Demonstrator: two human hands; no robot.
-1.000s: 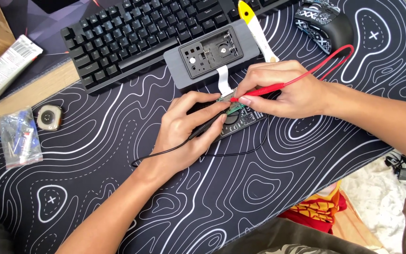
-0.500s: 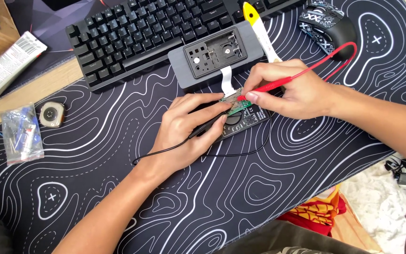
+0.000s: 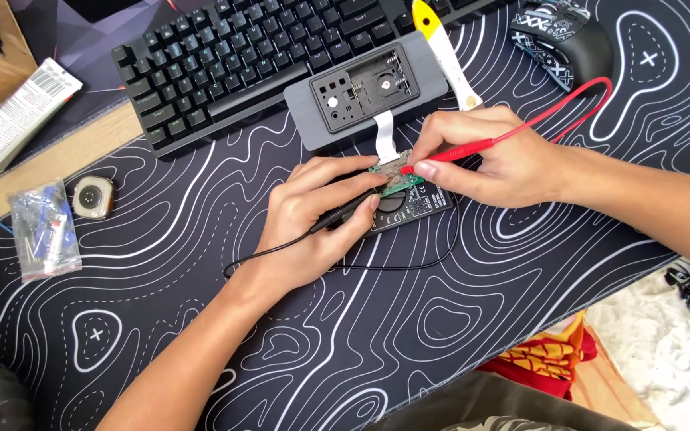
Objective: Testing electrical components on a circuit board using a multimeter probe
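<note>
My left hand (image 3: 317, 211) grips a black test probe (image 3: 343, 214), its tip on a small green circuit board (image 3: 394, 173). My right hand (image 3: 485, 156) pinches a red test probe (image 3: 450, 150) whose tip meets the same board. The board rests over a black multimeter (image 3: 417, 206) and joins a grey device casing (image 3: 365, 88) by a white ribbon cable (image 3: 386, 136). A black lead (image 3: 393, 266) loops across the mat, and a red lead (image 3: 569, 100) arcs to the right.
A black keyboard (image 3: 225, 56) lies at the back, with a patterned mouse (image 3: 565, 36) and a yellow-handled tool (image 3: 441, 48) nearby. At left sit a small watch body (image 3: 93, 195), a plastic bag of parts (image 3: 44, 231) and a white tube (image 3: 17, 120). A black-and-white desk mat (image 3: 409, 327) covers the desk.
Both hands stay on the board with the probes; the right hand's red probe tip has shifted slightly. The view has drifted a little.
</note>
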